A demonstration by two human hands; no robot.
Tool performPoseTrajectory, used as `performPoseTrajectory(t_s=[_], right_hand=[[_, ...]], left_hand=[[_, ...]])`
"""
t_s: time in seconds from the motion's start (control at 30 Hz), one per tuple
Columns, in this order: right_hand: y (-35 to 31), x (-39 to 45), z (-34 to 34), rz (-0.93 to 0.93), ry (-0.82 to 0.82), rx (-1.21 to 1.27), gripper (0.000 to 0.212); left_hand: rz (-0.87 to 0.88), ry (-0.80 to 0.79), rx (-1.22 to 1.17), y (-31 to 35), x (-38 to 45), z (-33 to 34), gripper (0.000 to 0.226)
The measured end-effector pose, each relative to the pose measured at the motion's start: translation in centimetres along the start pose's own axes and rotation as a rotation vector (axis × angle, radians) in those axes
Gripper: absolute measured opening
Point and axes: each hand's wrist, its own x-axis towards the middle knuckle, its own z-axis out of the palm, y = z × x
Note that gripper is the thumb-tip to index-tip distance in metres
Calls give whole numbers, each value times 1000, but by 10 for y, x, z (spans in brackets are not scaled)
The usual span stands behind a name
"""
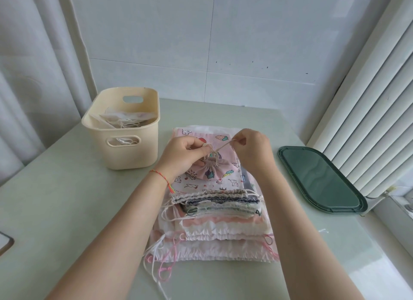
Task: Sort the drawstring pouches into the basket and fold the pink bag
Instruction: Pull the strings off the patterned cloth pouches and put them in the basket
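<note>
A small printed drawstring pouch point(211, 170), cinched at its neck, rests on a stack of flat pouches point(214, 208) in the middle of the table. My left hand point(183, 153) pinches the pouch's gathered neck. My right hand point(250, 146) pinches the beige drawstring point(223, 146), stretched taut between both hands. Under the small pouch lies a pink cartoon-print bag point(201, 185). The cream basket point(121, 151) stands at the back left, holding a few pale pouches with cords.
A dark green lid point(321, 179) lies flat on the right side of the table. Loose pink and white cords point(161, 261) trail off the stack's front left corner. White curtains hang on both sides. A dark object's corner point(5, 241) shows at the left edge.
</note>
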Motion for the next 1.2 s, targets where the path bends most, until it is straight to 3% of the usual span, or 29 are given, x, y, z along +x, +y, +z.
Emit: performPoseTrajectory(t_s=[0.17,0.27,0.37,0.43,0.5,0.57,0.73,0.83,0.9,0.97,1.07,1.13,1.2], right_hand=[[-5,-6,-17,97,-336,570,31],[-8,-3,-12,168,-285,961,36],[-15,-4,-5,297,-211,1337,28],[-16,-6,-1,346,-182,1456,31],[-14,-8,2,323,-156,1340,35],[-14,-10,6,271,-153,1068,33],[-18,-15,4,46,-219,333,8],[-16,-14,2,-24,-346,98,24],[-15,-15,6,-56,-333,3,18],[-13,-14,9,-55,-287,-20,11],[-12,-12,5,-50,-238,-43,8],[-12,-11,3,-50,-223,-45,9],[-13,-12,3,-52,-224,-42,10]], left_hand=[[-59,56,38,-7,6,-3,12],[-83,72,64,-12,9,-6,9],[-79,149,183,-15,10,-8,15],[-75,215,275,-15,11,-10,21],[-65,262,356,-15,11,-11,19],[-55,285,442,-16,9,-8,18],[-49,293,441,-16,10,-9,19],[-56,286,305,-15,12,-13,18],[-62,227,86,-10,9,-11,16],[-61,65,-198,4,3,-13,20],[-67,-200,-555,28,-6,-26,58],[-76,-223,-576,32,-6,-34,76],[-60,-123,-370,25,-2,-34,75]])
